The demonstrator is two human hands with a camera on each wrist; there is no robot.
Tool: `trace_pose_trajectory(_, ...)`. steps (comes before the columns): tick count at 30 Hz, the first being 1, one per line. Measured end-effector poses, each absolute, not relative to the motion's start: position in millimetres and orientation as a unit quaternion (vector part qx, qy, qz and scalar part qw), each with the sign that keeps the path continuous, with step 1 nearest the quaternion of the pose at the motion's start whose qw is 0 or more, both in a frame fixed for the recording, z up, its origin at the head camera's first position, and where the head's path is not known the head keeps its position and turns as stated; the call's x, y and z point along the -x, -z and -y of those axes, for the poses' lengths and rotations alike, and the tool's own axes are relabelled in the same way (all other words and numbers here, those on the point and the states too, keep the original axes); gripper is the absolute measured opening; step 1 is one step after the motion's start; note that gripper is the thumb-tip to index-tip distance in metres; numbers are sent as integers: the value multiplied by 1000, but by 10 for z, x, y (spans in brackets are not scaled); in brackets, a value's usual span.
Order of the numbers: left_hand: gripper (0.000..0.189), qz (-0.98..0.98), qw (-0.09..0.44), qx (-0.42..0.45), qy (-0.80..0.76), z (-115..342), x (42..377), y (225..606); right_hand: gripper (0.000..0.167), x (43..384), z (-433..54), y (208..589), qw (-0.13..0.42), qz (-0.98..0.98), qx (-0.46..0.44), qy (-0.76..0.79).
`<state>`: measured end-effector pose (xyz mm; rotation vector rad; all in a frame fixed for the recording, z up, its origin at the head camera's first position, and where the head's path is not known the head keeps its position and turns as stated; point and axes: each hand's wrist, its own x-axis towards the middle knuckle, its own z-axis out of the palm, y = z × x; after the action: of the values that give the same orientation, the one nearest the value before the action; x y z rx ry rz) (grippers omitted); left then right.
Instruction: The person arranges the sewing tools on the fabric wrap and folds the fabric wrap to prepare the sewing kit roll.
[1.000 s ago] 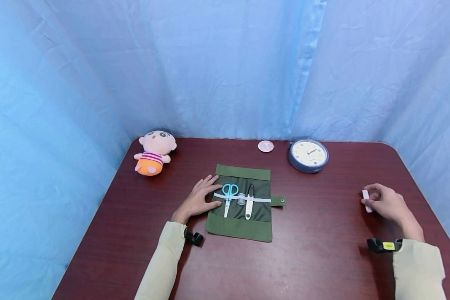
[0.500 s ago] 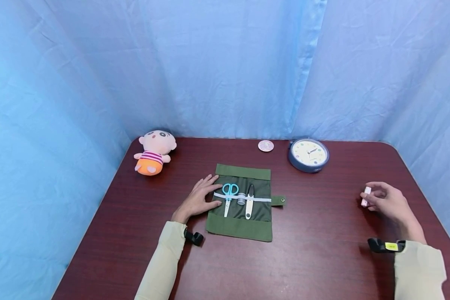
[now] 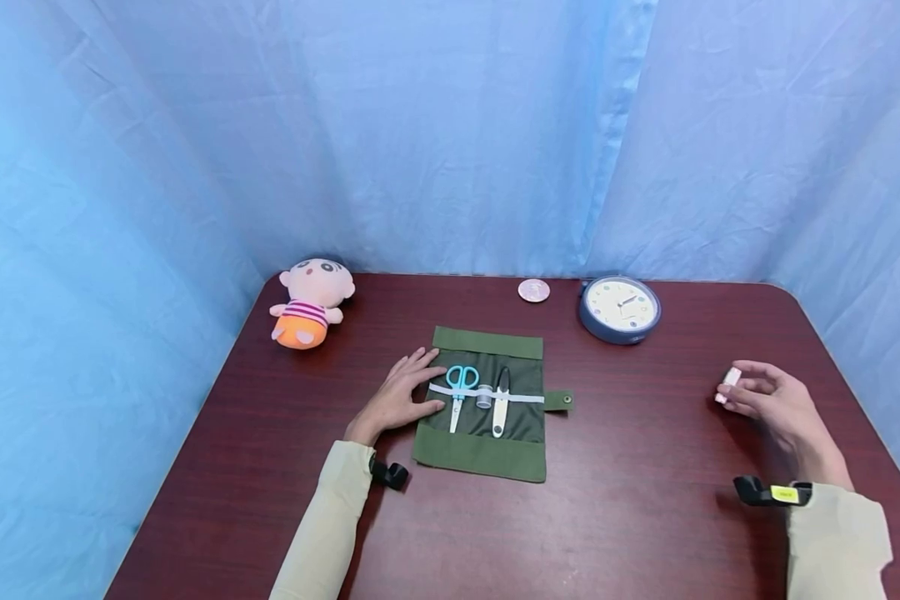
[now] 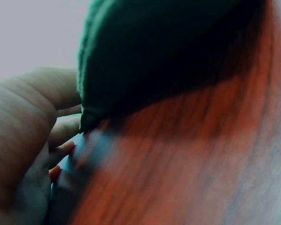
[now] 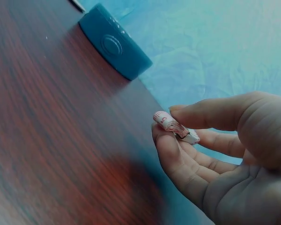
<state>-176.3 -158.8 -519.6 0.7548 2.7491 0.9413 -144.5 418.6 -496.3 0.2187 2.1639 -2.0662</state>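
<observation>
- Right hand (image 3: 783,404): thumb and fingers pinched on a small white block (image 5: 174,127)
- Left hand (image 3: 397,400): fingers spread apart, touching the side of the green pouch (image 3: 480,458)
- Just past the left fingertips: scissors (image 3: 457,404), grey roll (image 3: 483,402) and black-and-white tool (image 3: 500,417) under a white band (image 3: 527,399)
- Ahead and left of the right hand: clock (image 3: 620,310) on the bench (image 3: 630,500)

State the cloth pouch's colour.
The cloth pouch is green, darker inside; the head view shows it best.

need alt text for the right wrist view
Right hand pinches a small white, red-marked oblong piece above a reddish-brown wood-grained table; beyond are a round dark-blue clock, seen side-on, and a blue fabric curtain.
</observation>
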Motion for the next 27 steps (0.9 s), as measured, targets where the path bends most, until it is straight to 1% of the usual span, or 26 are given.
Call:
trace_pose_trajectory(8,59,-915,81,-246,-310,1574,1774,5186,41,1531,-3976,4885,58,-762,-65,641)
trace_pose_trajectory(13,58,-913,81,-247,-313,1568,1774,5179,39,1596,-3746,4838,46,-812,-60,578)
trace_pose_trajectory(17,58,-913,79,-249,-312,1573,1774,5183,41,1664,-3525,4804,38,-820,-47,570)
trace_pose_trajectory(23,58,-912,77,-250,-316,1582,1769,5183,45,1772,-3164,4709,50,-818,-27,573)
trace_pose_trajectory(27,58,-913,78,-250,-313,1582,1767,5179,51,1824,-2936,4643,63,-819,-16,571)
